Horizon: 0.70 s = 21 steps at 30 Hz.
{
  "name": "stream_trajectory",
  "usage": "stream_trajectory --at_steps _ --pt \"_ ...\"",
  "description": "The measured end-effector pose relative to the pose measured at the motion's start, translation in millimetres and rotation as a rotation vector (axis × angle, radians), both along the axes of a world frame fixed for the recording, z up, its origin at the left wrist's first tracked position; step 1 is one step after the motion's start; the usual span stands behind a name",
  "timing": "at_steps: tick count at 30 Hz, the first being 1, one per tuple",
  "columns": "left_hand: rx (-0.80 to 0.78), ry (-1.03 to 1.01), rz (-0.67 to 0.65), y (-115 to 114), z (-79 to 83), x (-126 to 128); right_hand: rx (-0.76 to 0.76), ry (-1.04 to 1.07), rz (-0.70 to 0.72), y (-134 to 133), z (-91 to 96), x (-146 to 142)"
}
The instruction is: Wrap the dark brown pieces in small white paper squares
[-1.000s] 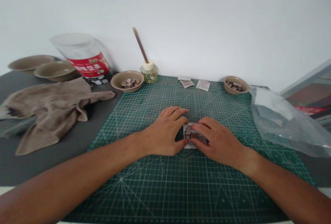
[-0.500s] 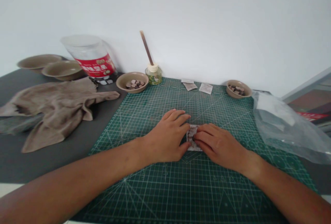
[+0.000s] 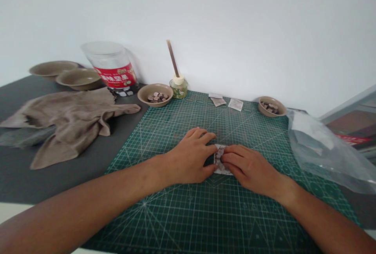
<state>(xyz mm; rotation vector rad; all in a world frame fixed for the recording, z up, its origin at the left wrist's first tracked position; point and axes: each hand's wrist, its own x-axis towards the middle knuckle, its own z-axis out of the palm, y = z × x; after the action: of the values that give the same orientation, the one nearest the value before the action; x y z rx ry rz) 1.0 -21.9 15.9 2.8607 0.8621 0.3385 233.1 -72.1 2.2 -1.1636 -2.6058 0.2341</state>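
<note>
Small pale packet (image 3: 219, 159), greyish-brown mottled markings, lying flat on green gridded mat (image 3: 182, 215), partly covered

Dark grey table (image 3: 29, 185). Carries a green cutting mat (image 3: 188, 215) (gridded in white) and, left of it, a rumpled brown cloth (image 3: 79, 121), two bowls (image 3: 80, 78) and a red-labelled jar (image 3: 117, 75); at right, bears a clear plastic bag (image 3: 326, 152) overlapping the mat.

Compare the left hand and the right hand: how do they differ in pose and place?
The left hand has spread fingers; the right hand has bunched fingers. The left hand is at the left edge of the small sheet; the right hand overlaps its right part. Both are bare.
</note>
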Motion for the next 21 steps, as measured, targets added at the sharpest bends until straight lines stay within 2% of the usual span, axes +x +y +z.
stream_trajectory --at_steps 9,13,18,21 --pt "-0.052 0.061 0.056 0.0 3.4 -1.6 -0.032 0.009 0.009 0.7 2.7 0.0" --pt "-0.080 0.059 0.061 1.6 0.2 -1.8 -0.069 0.039 0.022 3.3 2.3 -2.5" --pt "-0.052 0.009 0.042 2.8 -6.1 -3.3 -0.082 0.085 -0.026 5.1 0.7 -6.2" --pt "-0.053 0.000 0.038 3.1 -8.0 -3.9 -0.123 0.078 0.025 5.3 -0.3 -8.1"
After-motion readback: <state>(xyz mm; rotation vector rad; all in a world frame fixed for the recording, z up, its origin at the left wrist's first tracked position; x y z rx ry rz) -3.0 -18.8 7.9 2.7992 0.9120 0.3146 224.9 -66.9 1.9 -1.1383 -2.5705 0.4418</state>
